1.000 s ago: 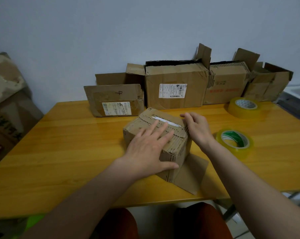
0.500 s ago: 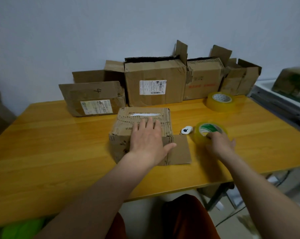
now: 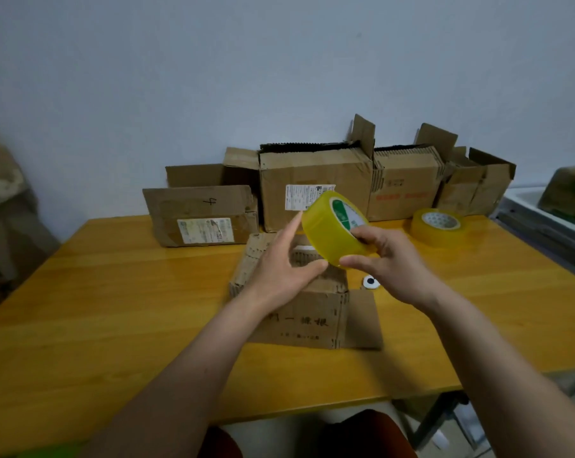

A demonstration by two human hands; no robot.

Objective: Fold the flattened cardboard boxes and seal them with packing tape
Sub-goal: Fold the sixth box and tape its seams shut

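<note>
My right hand (image 3: 390,259) has lifted the tape roll (image 3: 332,228) off the table (image 3: 114,309), fingers curled round it. Left hand (image 3: 279,272) left the folded box (image 3: 299,312), fingers spread, touching the roll. Probably hunting the tape end; box sits below, unsealed.

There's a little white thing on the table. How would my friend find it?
Start at the yellow wooden table and find the small brown cardboard box in the middle, just under the hands. Right beside the box's right edge lies the small white oval gadget. It is the only white thing lying on the tabletop, far smaller than the yellow tape rolls, with a dark round spot.
</note>
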